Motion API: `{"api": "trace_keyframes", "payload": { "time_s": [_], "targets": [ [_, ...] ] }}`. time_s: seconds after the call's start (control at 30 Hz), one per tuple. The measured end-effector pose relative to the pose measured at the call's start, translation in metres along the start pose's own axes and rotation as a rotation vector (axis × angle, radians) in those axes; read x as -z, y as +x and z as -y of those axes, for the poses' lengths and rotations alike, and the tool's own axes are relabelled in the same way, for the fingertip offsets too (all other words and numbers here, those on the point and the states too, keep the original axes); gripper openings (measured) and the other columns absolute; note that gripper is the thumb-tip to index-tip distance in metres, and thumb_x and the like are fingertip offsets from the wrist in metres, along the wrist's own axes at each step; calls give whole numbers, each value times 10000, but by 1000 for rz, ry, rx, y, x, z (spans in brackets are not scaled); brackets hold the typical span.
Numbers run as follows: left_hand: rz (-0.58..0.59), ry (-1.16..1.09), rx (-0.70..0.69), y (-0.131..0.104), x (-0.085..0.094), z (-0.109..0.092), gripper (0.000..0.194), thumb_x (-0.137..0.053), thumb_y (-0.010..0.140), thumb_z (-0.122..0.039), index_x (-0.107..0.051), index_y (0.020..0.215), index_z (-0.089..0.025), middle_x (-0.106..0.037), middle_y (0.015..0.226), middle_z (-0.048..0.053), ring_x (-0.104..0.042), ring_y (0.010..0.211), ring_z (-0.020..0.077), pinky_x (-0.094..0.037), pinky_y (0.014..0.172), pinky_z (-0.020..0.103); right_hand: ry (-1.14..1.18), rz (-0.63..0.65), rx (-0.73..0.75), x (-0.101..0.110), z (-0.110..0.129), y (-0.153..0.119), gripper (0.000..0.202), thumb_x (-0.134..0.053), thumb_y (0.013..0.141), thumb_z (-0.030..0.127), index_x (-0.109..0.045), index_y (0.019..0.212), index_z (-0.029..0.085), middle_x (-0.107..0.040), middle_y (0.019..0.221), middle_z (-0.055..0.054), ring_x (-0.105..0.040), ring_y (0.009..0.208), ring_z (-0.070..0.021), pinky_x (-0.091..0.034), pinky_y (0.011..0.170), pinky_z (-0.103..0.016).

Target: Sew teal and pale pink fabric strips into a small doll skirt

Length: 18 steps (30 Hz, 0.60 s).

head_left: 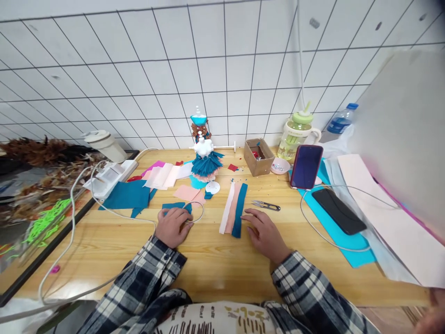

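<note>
My left hand [174, 226] rests palm down on the table, fingers loosely bent at a teal piece of crepe paper [173, 205]. A loop of white cable [203, 212] comes right to its fingertips; no grip on it is visible. My right hand [264, 233] is open, its fingertips at the edge of a teal strip [239, 211]. Beside that strip lie a peach strip [233, 208] and a pale pink strip [227, 209], roughly parallel. Thread snips [267, 205] lie beyond my right hand. A small figure with a ruffled teal skirt [207, 165] stands farther back.
Teal sheets [125, 195] and a power strip [111, 178] lie left. A cardboard box [259, 157], a pink dish [280, 165], a drink jug [295, 134], an upright phone [306, 167] and a black phone [339, 211] are right. A blurred hand [433, 313] shows lower right.
</note>
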<state>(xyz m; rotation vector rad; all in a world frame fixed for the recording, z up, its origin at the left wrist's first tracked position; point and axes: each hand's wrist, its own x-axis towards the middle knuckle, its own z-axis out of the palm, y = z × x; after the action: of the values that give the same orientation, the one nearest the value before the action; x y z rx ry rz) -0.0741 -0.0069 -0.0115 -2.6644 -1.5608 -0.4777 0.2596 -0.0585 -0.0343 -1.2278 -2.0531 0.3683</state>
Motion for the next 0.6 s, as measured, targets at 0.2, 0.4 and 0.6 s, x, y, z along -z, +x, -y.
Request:
{"api": "trace_keyframes", "payload": {
  "time_s": [0.2, 0.4, 0.6],
  "targets": [
    [-133, -285, 219, 2, -7, -8, 228, -400, 941, -364, -557, 928, -199, -709, 895, 68, -635, 889, 238, -407, 879, 441, 10, -15, -8, -1, 2, -1, 355, -472, 853, 115, -567, 1173, 235, -552, 1269, -97, -515, 1170, -241, -458, 995, -460],
    [-329, -801, 240, -3, -16, -73, 201, -317, 989, -411, -396, 998, -226, -688, 783, 23, -666, 751, 182, -521, 752, 362, 70, -145, -9, 4, 32, 11, 316, -504, 887, 198, -539, 1197, 245, -631, 1132, -82, -567, 1066, -237, -473, 940, -447],
    [-280, -778, -64, -9, -21, -116, 239, -341, 971, -386, -491, 990, -200, -646, 847, 88, -638, 805, 208, -530, 724, 385, 271, -242, -33, -5, 72, 25, 342, -573, 861, 255, -524, 1199, 243, -640, 1126, -81, -565, 1059, -241, -481, 920, -428]
  ]
}}
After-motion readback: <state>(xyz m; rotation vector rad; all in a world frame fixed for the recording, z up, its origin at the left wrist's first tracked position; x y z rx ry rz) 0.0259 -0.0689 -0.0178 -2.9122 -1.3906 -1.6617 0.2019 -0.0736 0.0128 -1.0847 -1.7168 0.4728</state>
